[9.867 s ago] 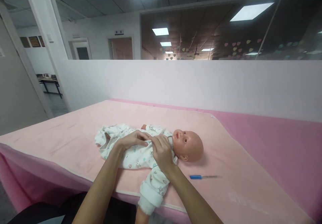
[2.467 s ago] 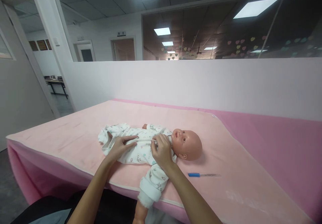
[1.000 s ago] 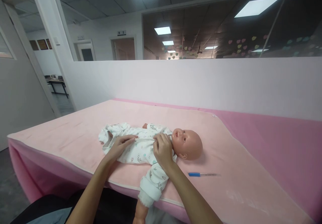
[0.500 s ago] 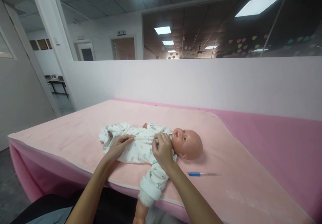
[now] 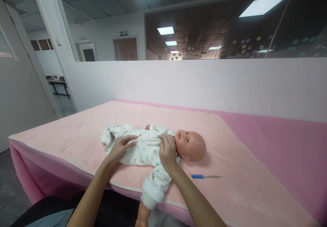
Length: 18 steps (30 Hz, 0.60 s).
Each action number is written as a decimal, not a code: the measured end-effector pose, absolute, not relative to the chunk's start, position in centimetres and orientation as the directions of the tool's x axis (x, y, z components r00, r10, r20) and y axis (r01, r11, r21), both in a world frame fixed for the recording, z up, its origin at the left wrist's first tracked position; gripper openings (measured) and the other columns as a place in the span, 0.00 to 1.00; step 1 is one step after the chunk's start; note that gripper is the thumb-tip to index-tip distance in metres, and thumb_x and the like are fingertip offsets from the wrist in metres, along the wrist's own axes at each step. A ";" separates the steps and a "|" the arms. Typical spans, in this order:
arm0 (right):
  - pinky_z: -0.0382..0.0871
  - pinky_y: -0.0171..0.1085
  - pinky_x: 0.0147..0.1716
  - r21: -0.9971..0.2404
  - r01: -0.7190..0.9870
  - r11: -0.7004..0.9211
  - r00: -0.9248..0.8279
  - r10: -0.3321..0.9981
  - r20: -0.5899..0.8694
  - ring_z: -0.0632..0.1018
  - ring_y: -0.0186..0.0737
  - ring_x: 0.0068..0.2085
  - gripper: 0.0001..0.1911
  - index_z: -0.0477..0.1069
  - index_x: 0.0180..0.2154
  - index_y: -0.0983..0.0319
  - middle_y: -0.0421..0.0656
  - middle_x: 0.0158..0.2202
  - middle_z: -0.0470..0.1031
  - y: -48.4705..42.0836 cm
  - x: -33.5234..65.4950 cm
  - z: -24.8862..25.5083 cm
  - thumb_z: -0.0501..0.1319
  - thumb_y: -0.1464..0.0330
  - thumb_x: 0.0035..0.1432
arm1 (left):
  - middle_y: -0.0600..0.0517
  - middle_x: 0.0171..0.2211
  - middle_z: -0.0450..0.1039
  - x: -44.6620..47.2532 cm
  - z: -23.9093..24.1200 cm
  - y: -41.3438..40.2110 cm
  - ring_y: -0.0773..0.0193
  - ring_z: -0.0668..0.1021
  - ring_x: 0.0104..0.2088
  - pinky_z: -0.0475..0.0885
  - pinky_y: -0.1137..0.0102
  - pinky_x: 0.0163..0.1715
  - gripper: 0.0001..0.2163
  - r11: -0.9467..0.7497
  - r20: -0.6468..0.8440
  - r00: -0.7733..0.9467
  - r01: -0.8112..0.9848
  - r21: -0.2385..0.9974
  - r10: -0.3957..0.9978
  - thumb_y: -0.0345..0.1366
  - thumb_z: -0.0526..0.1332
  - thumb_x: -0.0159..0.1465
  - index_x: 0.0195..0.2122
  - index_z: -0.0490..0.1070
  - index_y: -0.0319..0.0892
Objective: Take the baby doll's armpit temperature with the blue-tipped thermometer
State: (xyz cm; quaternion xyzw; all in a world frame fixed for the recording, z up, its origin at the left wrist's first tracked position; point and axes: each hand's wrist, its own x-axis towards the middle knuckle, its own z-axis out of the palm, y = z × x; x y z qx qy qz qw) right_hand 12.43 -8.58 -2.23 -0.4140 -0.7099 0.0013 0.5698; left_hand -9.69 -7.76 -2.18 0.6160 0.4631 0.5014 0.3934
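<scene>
Left hand [image 5: 121, 148], right hand [image 5: 167, 150] touching doll's suit [image 5: 145, 155], grip unclear; peach sheet [image 5: 81, 131] over pink cover [image 5: 276, 135]; white wall [image 5: 189, 85], glazing [image 5: 199, 22] above.

Has 2 bare hands, left hand [image 5: 121, 148] and right hand [image 5: 167, 151], with slim fingers [image 5: 130, 138]. Has 2 bare forearms [image 5: 93, 189], smooth in outline, narrow at the wrists [image 5: 112, 159] and wider farther up. Wears black cloth [image 5: 48, 205] low at the left, curved along the upper edge, too dark to show detail. Wears plain grey-blue cloth [image 5: 52, 219] against the black, cropped by the bottom edge.
</scene>
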 end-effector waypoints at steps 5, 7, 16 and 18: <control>0.62 0.40 0.40 -0.510 0.578 0.637 0.043 0.601 0.798 0.67 0.41 0.38 0.15 0.66 0.35 0.62 0.44 0.34 0.70 -8.5 12.4 -2.2 0.45 0.79 0.52 | 0.45 0.42 0.73 -9.8 -2.3 -7.6 0.52 0.73 0.42 0.67 0.68 0.35 0.20 -0.251 0.251 0.017 0.136 0.958 0.968 0.43 0.66 0.47 0.40 0.74 0.39; 0.62 0.40 0.40 -0.526 0.575 0.626 0.058 0.610 0.790 0.67 0.41 0.38 0.14 0.66 0.35 0.62 0.44 0.34 0.69 -8.5 12.4 -2.1 0.45 0.78 0.54 | 0.45 0.41 0.73 -9.8 -2.3 -7.6 0.53 0.73 0.41 0.66 0.69 0.34 0.20 -0.249 0.251 0.007 0.137 0.959 0.968 0.44 0.66 0.47 0.39 0.74 0.39; 0.64 0.41 0.42 -0.549 0.587 0.595 0.101 0.618 0.779 0.68 0.41 0.40 0.17 0.64 0.40 0.62 0.46 0.37 0.68 -8.5 12.2 -2.1 0.43 0.80 0.53 | 0.49 0.36 0.72 -9.7 -2.3 -7.6 0.58 0.72 0.36 0.64 0.71 0.31 0.17 -0.277 0.276 0.021 0.128 0.952 0.961 0.41 0.64 0.49 0.39 0.72 0.41; 0.64 0.42 0.43 -0.553 0.586 0.592 0.116 0.614 0.781 0.68 0.41 0.41 0.17 0.63 0.41 0.62 0.46 0.37 0.68 -8.5 12.2 -2.1 0.43 0.80 0.54 | 0.49 0.36 0.71 -9.7 -2.1 -7.7 0.57 0.72 0.36 0.64 0.71 0.32 0.16 -0.289 0.289 0.021 0.146 0.946 0.957 0.41 0.63 0.49 0.38 0.71 0.41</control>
